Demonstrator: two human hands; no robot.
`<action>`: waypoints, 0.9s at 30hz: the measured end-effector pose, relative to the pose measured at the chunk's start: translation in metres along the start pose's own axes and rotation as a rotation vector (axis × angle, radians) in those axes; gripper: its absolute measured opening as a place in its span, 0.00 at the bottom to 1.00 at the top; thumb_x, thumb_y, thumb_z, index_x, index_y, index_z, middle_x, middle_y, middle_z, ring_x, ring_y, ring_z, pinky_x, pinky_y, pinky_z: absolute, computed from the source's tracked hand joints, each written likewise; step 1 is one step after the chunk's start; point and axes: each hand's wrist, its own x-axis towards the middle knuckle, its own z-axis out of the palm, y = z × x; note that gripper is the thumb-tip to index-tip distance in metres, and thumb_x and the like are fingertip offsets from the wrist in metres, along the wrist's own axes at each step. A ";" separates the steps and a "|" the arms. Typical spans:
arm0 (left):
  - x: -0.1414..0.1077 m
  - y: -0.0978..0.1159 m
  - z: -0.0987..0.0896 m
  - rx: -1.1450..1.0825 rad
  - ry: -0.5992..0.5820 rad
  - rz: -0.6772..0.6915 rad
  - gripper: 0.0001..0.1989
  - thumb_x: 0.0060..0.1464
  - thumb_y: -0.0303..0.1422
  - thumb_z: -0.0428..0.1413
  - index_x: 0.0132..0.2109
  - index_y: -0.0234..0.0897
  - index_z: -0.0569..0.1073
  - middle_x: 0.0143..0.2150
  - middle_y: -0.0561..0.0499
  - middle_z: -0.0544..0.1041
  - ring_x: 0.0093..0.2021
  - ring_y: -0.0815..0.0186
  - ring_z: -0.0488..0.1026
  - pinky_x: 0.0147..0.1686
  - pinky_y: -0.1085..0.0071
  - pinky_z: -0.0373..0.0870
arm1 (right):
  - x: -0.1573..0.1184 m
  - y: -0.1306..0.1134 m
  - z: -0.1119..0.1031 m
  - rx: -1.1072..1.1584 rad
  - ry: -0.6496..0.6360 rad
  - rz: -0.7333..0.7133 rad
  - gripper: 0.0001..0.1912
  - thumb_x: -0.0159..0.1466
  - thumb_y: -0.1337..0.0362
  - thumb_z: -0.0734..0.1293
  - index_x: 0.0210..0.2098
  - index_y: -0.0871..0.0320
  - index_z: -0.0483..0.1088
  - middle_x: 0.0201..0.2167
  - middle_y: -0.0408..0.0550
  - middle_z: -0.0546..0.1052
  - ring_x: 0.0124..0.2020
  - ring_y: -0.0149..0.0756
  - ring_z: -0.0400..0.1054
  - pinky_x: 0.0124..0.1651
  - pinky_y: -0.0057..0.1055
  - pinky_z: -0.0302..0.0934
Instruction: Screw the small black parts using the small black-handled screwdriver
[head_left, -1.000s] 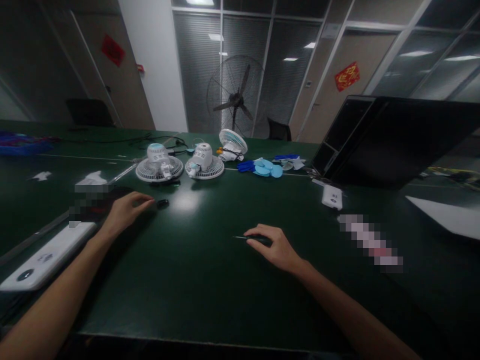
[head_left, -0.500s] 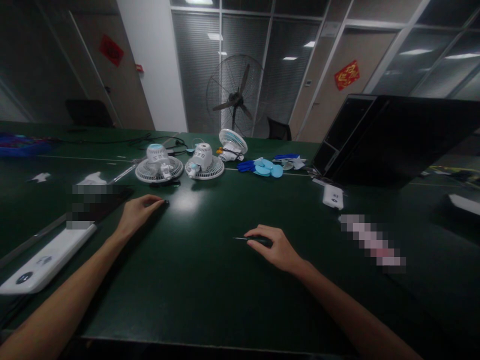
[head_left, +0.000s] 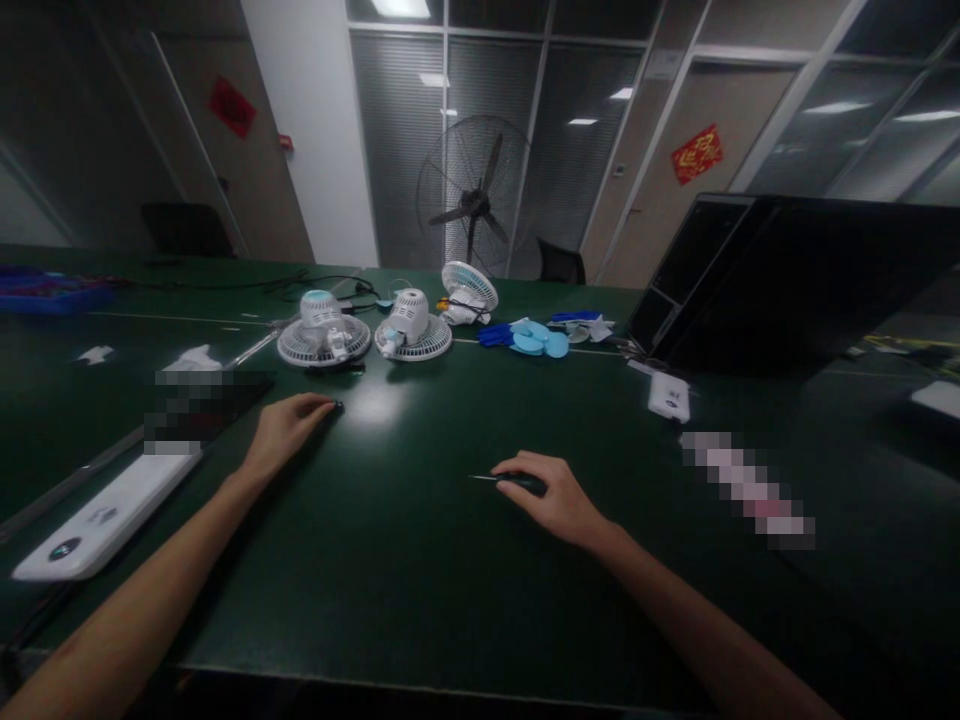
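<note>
A screwdriver with a dark handle is gripped in my right hand; its thin metal shaft points left, low over the green table. My left hand reaches forward and pinches a small black piece between thumb and fingertips; its kind is too small to make out. Just beyond that hand stand two white fan heads, one on the left and another on its right, both resting grille down with their motor housings up.
Behind them leans a third small fan. Light blue fan blades lie to its right. A white fan base is beside my left forearm. A large black monitor stands at right, near a white device. The green table spans the view.
The whole view has shifted slightly to the right and down. Both hands keep nearly the same positions and grips.
</note>
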 end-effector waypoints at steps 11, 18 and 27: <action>-0.004 0.014 0.003 0.404 -0.049 0.220 0.26 0.67 0.46 0.46 0.57 0.38 0.81 0.54 0.40 0.82 0.51 0.48 0.76 0.49 0.59 0.71 | 0.000 0.002 0.000 -0.009 -0.015 -0.009 0.11 0.74 0.59 0.67 0.53 0.53 0.76 0.45 0.47 0.79 0.44 0.39 0.74 0.47 0.37 0.69; -0.007 0.034 0.004 0.273 -0.117 0.184 0.24 0.67 0.46 0.48 0.57 0.40 0.80 0.54 0.40 0.81 0.52 0.47 0.76 0.52 0.57 0.70 | 0.000 0.002 0.000 -0.011 -0.018 -0.014 0.11 0.74 0.59 0.66 0.53 0.54 0.76 0.46 0.48 0.79 0.44 0.40 0.74 0.48 0.38 0.69; -0.062 0.144 0.055 -0.229 -0.517 0.390 0.13 0.65 0.39 0.56 0.51 0.40 0.80 0.44 0.48 0.78 0.39 0.63 0.74 0.39 0.68 0.71 | 0.000 0.000 0.000 -0.039 -0.059 -0.025 0.11 0.74 0.60 0.67 0.53 0.53 0.76 0.45 0.47 0.79 0.44 0.39 0.74 0.46 0.35 0.68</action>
